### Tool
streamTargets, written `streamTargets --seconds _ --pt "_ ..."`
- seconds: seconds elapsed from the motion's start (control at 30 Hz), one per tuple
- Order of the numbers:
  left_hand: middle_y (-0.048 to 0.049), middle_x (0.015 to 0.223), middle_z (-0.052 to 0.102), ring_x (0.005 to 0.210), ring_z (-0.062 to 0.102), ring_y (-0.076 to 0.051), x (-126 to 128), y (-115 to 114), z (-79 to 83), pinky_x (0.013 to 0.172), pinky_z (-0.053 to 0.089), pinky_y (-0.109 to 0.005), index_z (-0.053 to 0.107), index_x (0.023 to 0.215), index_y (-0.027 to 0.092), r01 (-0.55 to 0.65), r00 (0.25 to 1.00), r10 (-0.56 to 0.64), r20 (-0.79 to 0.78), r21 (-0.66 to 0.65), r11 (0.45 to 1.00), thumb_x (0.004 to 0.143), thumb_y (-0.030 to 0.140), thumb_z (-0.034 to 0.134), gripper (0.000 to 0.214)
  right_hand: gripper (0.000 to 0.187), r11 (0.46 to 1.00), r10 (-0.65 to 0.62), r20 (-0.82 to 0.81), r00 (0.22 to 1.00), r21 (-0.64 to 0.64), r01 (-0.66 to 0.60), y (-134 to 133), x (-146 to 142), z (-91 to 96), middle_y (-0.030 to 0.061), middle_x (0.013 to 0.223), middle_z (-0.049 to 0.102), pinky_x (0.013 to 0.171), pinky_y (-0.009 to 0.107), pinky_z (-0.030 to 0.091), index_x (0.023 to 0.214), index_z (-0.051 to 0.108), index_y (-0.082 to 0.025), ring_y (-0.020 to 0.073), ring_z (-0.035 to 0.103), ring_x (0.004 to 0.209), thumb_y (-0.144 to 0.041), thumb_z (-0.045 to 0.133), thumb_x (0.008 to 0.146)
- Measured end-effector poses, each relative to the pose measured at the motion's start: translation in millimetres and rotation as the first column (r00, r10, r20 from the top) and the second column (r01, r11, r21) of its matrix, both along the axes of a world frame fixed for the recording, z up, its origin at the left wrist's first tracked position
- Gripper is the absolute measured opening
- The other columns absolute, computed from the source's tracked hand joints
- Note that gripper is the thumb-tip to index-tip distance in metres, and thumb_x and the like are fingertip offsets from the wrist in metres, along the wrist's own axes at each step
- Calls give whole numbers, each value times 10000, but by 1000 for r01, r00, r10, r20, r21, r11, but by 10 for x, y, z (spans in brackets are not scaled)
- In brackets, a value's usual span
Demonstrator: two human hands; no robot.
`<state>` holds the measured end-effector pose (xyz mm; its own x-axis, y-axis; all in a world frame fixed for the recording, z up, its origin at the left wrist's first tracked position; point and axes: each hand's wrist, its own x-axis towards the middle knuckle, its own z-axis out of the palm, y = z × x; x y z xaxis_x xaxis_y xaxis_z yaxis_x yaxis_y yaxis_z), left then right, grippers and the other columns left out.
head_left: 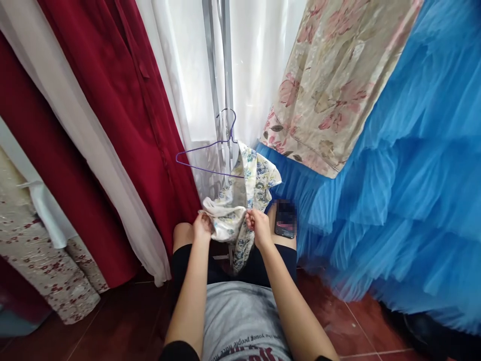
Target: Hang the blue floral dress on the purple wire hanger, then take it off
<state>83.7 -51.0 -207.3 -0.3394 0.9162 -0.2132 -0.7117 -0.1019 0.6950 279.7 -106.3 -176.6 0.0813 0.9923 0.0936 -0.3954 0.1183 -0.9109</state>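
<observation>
A light floral garment (257, 173) with blue and yellow flowers hangs by one side on a purple wire hanger (205, 170); the hanger's left half is bare. My left hand (203, 225) pinches the garment's pale edge at its left. Closed on the same cloth, a little to the right, is my right hand (257, 225). The fabric between my hands is bunched and partly folded, and its lower end droops between my thighs. The hanger's hook is near grey metal uprights (227, 75).
A phone (285, 220) lies on my right thigh. Red drapes (146, 165) and pale cloth hang at left, with white cloth (263, 60) behind. A pink-flowered garment (319, 100) and a ruffled blue tulle skirt (406, 175) hang at right. Red tiles (124, 321) cover the floor.
</observation>
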Motion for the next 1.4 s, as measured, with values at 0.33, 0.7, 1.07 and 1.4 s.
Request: streamTargets --seconds 0.33,0.7,1.07,1.4 --pt "-43 1038 689 947 656 -171 565 -552 685 865 506 -275 631 984 211 383 871 -149 -469 456 803 890 401 674 216 641 949 -137 318 938 314 32 -31 257 70 125 1337 629 1040 395 440 1423 515 -244 270 566 1258 -418 686 830" --pt "-40 974 699 944 661 -218 617 -978 837 864 517 -320 665 1005 251 391 620 92 -779 409 824 943 456 599 224 483 808 485 458 745 90 -582 -309 443 354 60 958 686 840 360 507 997 720 -191 223 617 902 -647 633 864" --pt "-104 984 733 978 670 -279 340 -1147 317 860 538 -382 742 1034 229 853 305 -459 -834 25 522 867 754 498 603 354 670 635 498 591 26 -742 -704 384 729 -18 752 509 637 249 404 840 584 -189 126 442 676 -519 709 843" --pt "-15 621 640 798 648 -231 -577 -660 570 1142 313 -425 666 541 247 731 -172 -66 -983 -172 660 660 277 847 219 297 604 487 824 290 -78 -793 -813 943 1369 -16 658 543 526 243 354 795 680 -154 115 428 583 -438 673 882"
